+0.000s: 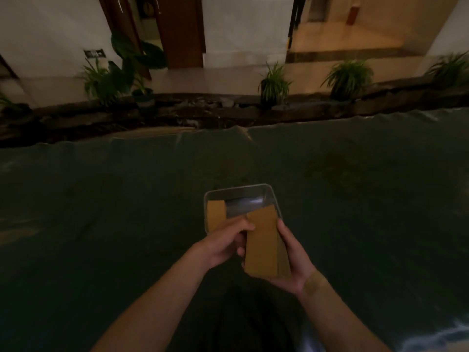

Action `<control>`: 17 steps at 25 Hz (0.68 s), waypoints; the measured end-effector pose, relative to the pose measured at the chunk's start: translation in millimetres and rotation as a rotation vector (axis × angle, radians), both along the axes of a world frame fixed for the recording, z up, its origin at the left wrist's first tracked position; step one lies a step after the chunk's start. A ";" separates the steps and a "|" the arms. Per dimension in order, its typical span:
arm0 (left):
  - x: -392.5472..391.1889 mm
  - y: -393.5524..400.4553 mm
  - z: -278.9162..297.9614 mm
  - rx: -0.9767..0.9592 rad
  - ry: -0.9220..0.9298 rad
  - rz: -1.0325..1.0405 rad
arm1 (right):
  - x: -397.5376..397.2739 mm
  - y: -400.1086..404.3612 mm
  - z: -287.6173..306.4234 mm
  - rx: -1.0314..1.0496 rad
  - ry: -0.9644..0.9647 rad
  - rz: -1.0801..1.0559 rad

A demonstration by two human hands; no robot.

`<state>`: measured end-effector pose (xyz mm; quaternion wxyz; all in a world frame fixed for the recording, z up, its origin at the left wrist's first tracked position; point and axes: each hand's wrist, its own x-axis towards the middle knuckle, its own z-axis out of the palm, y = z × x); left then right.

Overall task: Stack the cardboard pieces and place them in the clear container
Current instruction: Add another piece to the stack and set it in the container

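head view, dim warm light. nearest the camera, two bare forearms reach forward over a dark green, wrinkled sheet-covered work surface (101, 199). the right hand (295, 260) cradles a stack of flat, tan, rectangular cardboard pieces (264, 245) from below and from the right side, fingers curled under the near end, thumb along the right long edge; a pale adhesive patch (316, 283) sits on that wrist. the left hand (225, 241) is closed against the stack's left long edge, thumb tip resting on the top face near its far left corner, the other fingers folded beneath. the stack is long and narrow, plain matte brown, with layered edges showing as a darker band along the right side; how many pieces it holds cannot be told. its far end is tilted up and overlaps the near right rim of a clear, rounded-corner rectangular plastic container (275, 199) that rests on the sheet just beyond the hands. inside the container, against its left wall, lies another tan cardboard piece (216, 215), partly hidden by the left hand; the bare remainder of the container floor reflects a pale streak of light. beyond the sheet's far edge runs a dark rocky border (203, 115) with green potted plants (274, 83), then a pale tiled floor (228, 74), white walls and a brown wooden door (182, 31)
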<state>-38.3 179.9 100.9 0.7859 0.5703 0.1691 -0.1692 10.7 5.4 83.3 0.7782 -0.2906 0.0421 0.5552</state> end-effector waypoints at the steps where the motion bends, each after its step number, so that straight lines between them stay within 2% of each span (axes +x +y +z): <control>1: 9.3 -4.6 2.9 -0.007 -0.002 0.005 | 10.5 -4.8 2.4 -0.008 -0.021 0.005; 7: 66.9 -36.3 8.8 0.040 0.059 0.148 | 72.3 -19.3 15.0 -0.049 -0.080 -0.045; 10: 92.1 -55.7 9.4 0.085 0.054 0.247 | 100.2 -20.1 14.1 -0.091 -0.032 -0.098; 13: 106.9 -67.6 11.1 0.387 0.009 0.381 | 124.4 -26.6 11.6 -0.150 -0.059 -0.086; 15: 110.8 -69.9 15.3 0.618 -0.210 0.473 | 137.6 -27.1 10.4 -0.162 -0.101 -0.054; 17: 112.9 -78.4 18.3 0.830 -0.406 0.337 | 145.0 -20.9 9.0 -0.156 -0.122 -0.034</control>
